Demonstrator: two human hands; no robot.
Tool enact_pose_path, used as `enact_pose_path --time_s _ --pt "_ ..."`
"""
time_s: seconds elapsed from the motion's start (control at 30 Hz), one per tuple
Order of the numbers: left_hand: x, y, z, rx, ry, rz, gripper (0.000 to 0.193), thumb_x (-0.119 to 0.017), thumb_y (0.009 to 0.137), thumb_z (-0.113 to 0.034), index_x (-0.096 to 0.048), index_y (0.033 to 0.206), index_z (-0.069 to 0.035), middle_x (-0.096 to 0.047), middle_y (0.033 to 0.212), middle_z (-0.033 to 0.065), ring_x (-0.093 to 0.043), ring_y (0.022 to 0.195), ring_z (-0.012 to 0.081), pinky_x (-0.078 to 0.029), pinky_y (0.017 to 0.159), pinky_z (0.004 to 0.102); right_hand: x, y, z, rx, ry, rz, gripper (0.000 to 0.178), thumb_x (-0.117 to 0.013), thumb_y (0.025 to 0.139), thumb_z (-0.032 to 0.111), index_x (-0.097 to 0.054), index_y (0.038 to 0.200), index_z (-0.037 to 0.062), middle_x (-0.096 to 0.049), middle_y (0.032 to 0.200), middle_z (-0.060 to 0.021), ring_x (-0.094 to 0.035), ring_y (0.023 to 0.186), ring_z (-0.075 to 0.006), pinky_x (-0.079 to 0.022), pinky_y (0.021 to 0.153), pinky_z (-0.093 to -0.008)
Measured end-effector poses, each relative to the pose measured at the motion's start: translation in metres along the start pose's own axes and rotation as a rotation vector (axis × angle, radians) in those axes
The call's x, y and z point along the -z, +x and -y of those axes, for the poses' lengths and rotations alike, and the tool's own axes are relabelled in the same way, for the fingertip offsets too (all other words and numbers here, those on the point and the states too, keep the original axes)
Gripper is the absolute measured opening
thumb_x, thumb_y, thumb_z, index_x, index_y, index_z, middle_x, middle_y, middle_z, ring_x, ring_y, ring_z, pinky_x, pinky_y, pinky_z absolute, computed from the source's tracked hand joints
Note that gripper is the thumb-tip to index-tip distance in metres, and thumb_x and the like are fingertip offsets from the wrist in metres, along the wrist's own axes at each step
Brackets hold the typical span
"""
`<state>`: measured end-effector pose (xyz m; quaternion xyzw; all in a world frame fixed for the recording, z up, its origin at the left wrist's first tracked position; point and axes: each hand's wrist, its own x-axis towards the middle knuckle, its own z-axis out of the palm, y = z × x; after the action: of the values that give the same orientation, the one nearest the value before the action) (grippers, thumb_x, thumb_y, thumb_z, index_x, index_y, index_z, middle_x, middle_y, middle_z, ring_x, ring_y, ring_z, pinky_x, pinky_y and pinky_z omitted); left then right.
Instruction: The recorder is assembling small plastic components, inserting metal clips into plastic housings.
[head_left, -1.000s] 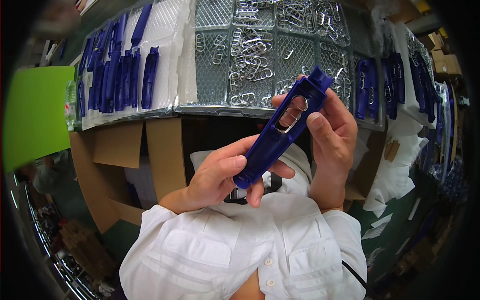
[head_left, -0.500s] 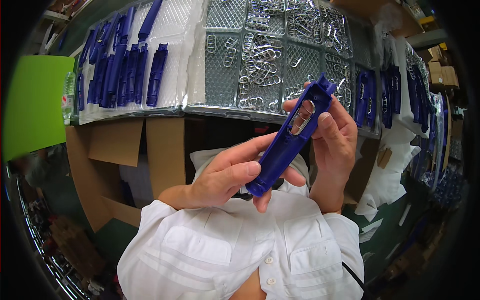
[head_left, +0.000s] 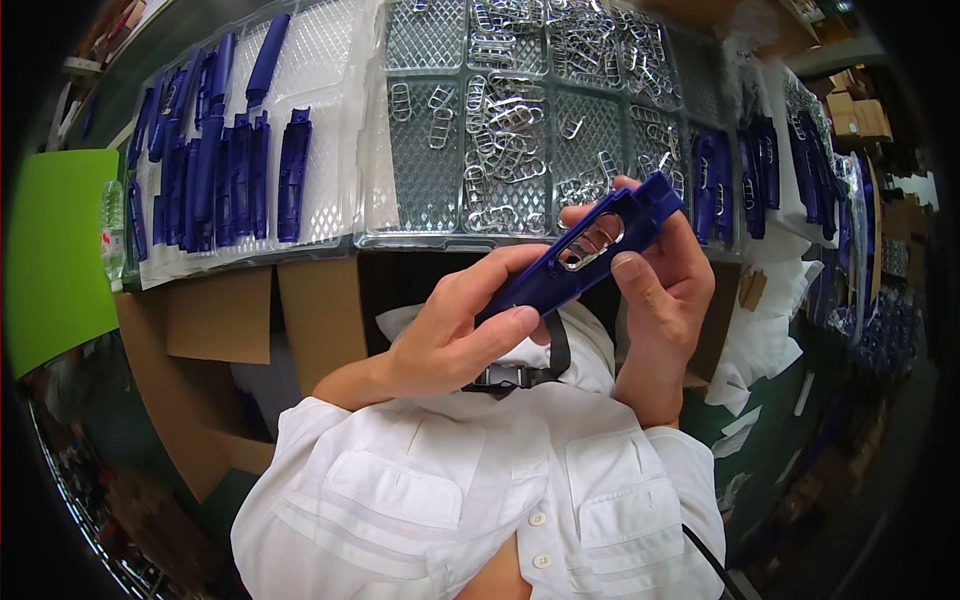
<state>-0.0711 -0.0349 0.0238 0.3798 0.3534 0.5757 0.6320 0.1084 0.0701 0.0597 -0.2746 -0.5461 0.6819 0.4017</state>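
Note:
Between my hands is a long blue plastic shell half [head_left: 540,282], tilted with its far end up to the right. A shiny oval metal ring frame [head_left: 592,243] sits in the slot near that far end. My left hand [head_left: 465,325] is closed around the near end, thumb on the edge. At the far end my right hand [head_left: 660,275] grips the shell, its thumb by the metal frame and its fingers behind. Beyond the hands, a clear compartment tray [head_left: 418,185] holds many loose metal frames [head_left: 505,140].
Blue shells [head_left: 205,170] lie on a white-lined tray [head_left: 320,75] at the left, near a plastic bottle [head_left: 112,230] and a green board [head_left: 60,250]. More shells with metal frames [head_left: 712,185] lie at the right. An open cardboard box [head_left: 215,330] stands below the bench edge.
The blue shell has turned flatter and more sideways, its near end now deeper in my left hand. My left hand has moved up and closed further round it.

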Motion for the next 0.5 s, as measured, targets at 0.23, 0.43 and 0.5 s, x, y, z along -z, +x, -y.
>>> enact_pose_path --time_s 0.23,0.43,0.5 --pt "0.002 0.018 0.010 -0.131 0.320 -0.059 0.028 -0.061 0.102 -0.011 -0.059 0.127 0.003 -0.066 0.078 0.0045 -0.063 0.068 0.0090 -0.049 0.061 0.0252 -0.004 -0.009 -0.004 0.061 -0.144 -0.019 0.052 -0.072 0.096 0.002 -0.051 0.142 -0.0091 -0.071 0.125 -0.0228 -0.070 0.114 -0.0240 -0.054 0.099 -0.0345" --pt "-0.004 0.029 0.004 -0.050 0.316 -0.080 0.018 -0.067 0.100 -0.011 -0.065 0.112 0.002 -0.069 0.076 0.0041 -0.063 0.063 0.0082 -0.048 0.057 0.0239 0.004 -0.014 -0.005 0.173 -0.301 -0.050 0.050 -0.073 0.094 -0.001 -0.055 0.139 -0.0097 -0.070 0.125 -0.0216 -0.069 0.112 -0.0211 -0.054 0.098 -0.0330" --pt "-0.005 0.031 0.006 -0.082 0.323 -0.098 0.021 -0.071 0.097 -0.008 -0.066 0.114 0.002 -0.070 0.080 0.0051 -0.063 0.065 0.0069 -0.048 0.058 0.0235 0.009 -0.016 -0.004 0.215 -0.357 -0.061 0.049 -0.074 0.093 -0.001 -0.056 0.138 -0.0100 -0.070 0.125 -0.0215 -0.069 0.111 -0.0199 -0.054 0.098 -0.0325"
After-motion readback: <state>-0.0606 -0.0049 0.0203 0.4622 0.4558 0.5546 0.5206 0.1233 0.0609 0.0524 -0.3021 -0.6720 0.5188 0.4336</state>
